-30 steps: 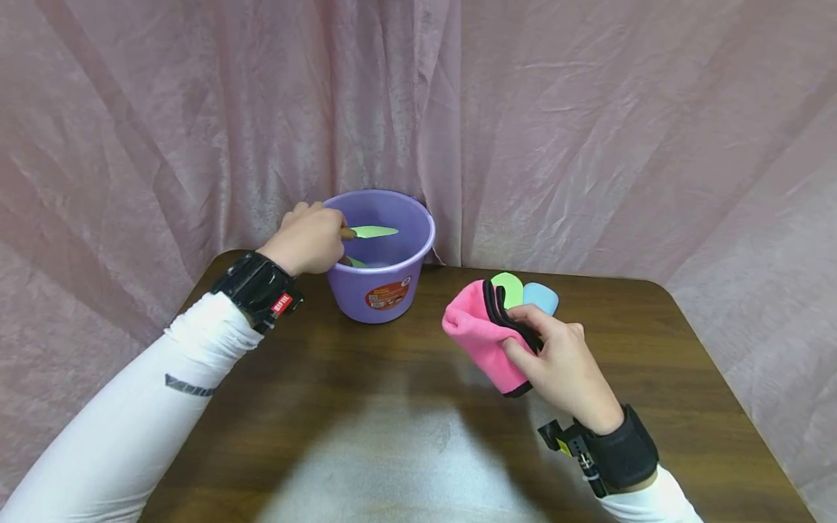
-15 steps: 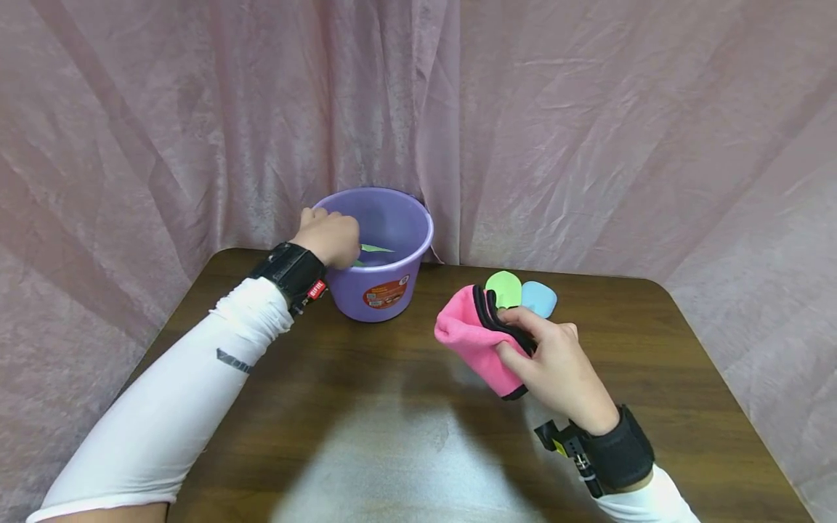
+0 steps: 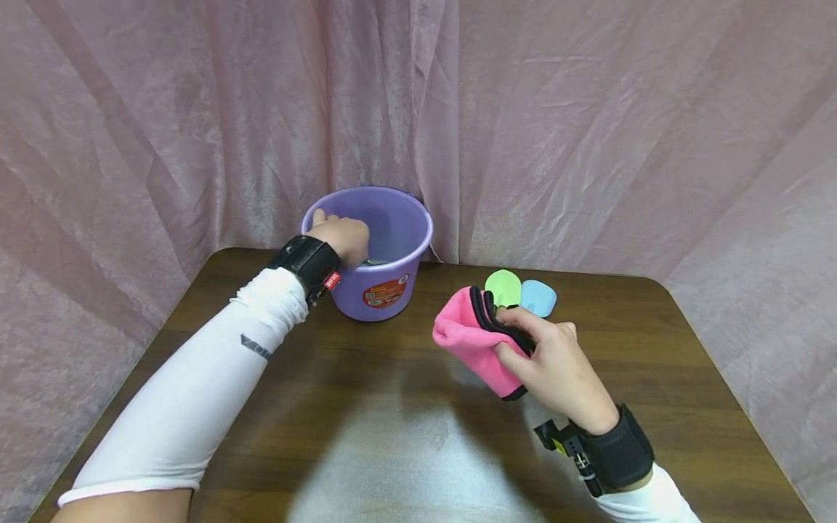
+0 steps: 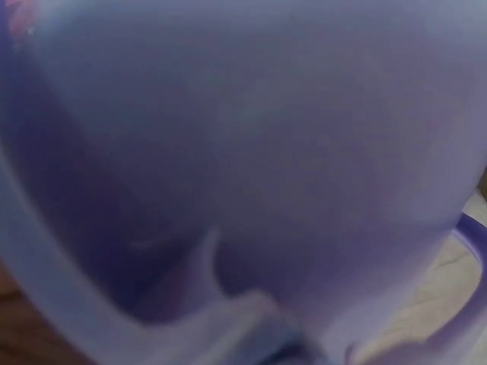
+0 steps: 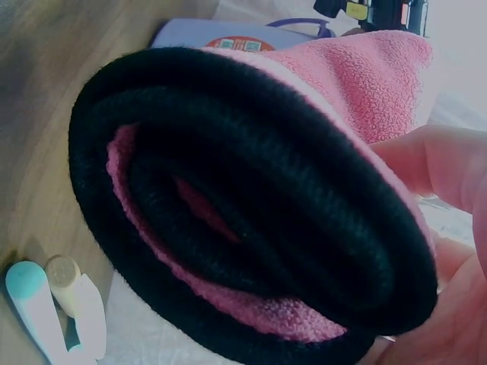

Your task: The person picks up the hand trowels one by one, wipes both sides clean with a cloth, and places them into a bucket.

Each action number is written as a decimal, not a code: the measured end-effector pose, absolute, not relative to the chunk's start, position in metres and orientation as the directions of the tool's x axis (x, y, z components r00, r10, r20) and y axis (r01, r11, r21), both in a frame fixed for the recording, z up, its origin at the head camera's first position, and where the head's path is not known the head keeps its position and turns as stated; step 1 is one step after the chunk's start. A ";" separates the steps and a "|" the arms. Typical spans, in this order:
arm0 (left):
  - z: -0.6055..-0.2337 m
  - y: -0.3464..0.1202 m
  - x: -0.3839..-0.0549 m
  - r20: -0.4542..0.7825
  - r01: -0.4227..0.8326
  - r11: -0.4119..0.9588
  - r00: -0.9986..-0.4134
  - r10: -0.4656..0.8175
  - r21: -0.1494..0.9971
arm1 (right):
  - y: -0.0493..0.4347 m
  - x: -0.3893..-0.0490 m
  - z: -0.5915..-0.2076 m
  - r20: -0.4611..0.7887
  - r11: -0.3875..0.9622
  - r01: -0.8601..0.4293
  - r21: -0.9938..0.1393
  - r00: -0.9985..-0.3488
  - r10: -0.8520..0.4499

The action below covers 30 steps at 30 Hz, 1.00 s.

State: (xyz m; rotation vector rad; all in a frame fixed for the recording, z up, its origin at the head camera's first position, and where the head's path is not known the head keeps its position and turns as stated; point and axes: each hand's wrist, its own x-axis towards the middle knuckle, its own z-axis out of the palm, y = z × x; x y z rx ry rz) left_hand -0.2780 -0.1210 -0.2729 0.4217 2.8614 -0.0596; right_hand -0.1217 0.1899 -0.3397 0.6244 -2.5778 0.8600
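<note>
My left hand (image 3: 343,238) reaches over the left rim of a purple bucket (image 3: 399,250), fingers down inside and hidden by the wall. A sliver of something dark and greenish shows beside the fingers; I cannot tell whether the hand still holds the green-bladed tool seen earlier. The left wrist view is filled by the blurred inner wall of the bucket (image 4: 304,137). With thumb on one side and fingers on the other, my right hand (image 3: 556,363) grips a folded pink towel (image 3: 471,341) with black edging. Its layered dark edge faces the right wrist view.
Behind the towel lie a light green rounded tool head (image 3: 503,287) and a light blue one (image 3: 538,298) on the brown table (image 3: 621,327). A turquoise-ended handle (image 5: 27,285) appears low in the right wrist view. Pink curtains (image 3: 556,145) hang behind the table.
My left hand has moved right and down into the bucket, and the green blade it carried has dropped from sight. The right hand and towel have barely moved.
</note>
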 end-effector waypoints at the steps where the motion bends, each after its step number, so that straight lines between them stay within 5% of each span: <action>1: -0.273 -0.121 -0.278 -0.255 0.287 0.958 -0.926 0.278 0.003 | 0.190 -0.122 -0.340 0.452 0.719 -0.507 -0.476 -0.842 -0.295; 19: -0.269 -0.126 -0.282 -0.227 0.300 0.948 -0.921 0.317 0.107 | 0.191 -0.123 -0.340 0.434 0.724 -0.496 -0.479 -0.851 -0.296; 30: -0.257 -0.127 -0.269 -0.021 0.267 0.926 -0.959 0.283 0.266 | 0.193 -0.124 -0.340 0.431 0.692 -0.489 -0.531 -0.859 -0.277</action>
